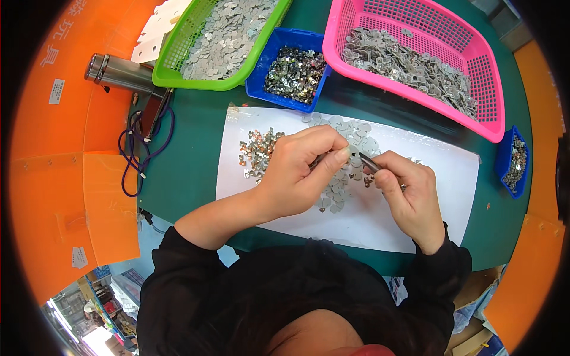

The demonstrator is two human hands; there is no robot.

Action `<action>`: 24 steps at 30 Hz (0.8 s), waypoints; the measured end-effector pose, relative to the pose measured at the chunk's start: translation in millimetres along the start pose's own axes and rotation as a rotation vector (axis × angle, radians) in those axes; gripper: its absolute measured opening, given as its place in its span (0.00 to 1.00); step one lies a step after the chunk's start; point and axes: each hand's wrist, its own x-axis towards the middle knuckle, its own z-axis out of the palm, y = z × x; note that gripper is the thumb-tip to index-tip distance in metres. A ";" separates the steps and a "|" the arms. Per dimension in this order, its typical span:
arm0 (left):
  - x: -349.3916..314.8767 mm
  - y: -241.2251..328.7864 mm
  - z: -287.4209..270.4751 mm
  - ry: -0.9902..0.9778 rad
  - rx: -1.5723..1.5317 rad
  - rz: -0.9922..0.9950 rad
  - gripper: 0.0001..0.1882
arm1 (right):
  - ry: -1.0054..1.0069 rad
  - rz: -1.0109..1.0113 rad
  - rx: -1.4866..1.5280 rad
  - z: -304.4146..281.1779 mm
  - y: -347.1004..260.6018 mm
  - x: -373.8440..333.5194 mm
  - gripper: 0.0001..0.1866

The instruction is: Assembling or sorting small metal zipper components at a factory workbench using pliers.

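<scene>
My left hand (300, 169) is closed, with thumb and forefinger pinched together above a white sheet (415, 219). A dark slim tool (319, 160) shows in the gap between its fingers; most of it is hidden. My right hand (409, 193) grips another dark slim tool (369, 162), its tip pointing at my left fingertips. Whatever small part lies between the two tips is too small to make out. Flat grey metal pieces (337, 196) lie spread under and around my hands. A pile of small silver and copper-coloured metal parts (256, 151) sits left of my left hand.
On the green table (184, 172) stand a green basket (237, 80) and a pink basket (409, 95) of flat metal pieces. Blue bins of small parts (294, 74) (515, 163) stand between them and at the right. A steel flask (122, 71) and purple cord (169, 136) lie left.
</scene>
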 end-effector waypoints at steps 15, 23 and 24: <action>1.3 10.1 -4.8 -0.069 0.043 -0.023 0.06 | -0.170 0.104 0.002 -5.4 -0.5 2.0 0.17; 3.4 13.0 -8.5 -0.126 0.004 -0.050 0.06 | -0.246 0.155 0.158 -6.5 0.4 2.8 0.23; 3.6 12.5 -7.8 -0.110 -0.008 -0.034 0.05 | -0.256 0.157 0.170 -6.3 0.7 3.1 0.24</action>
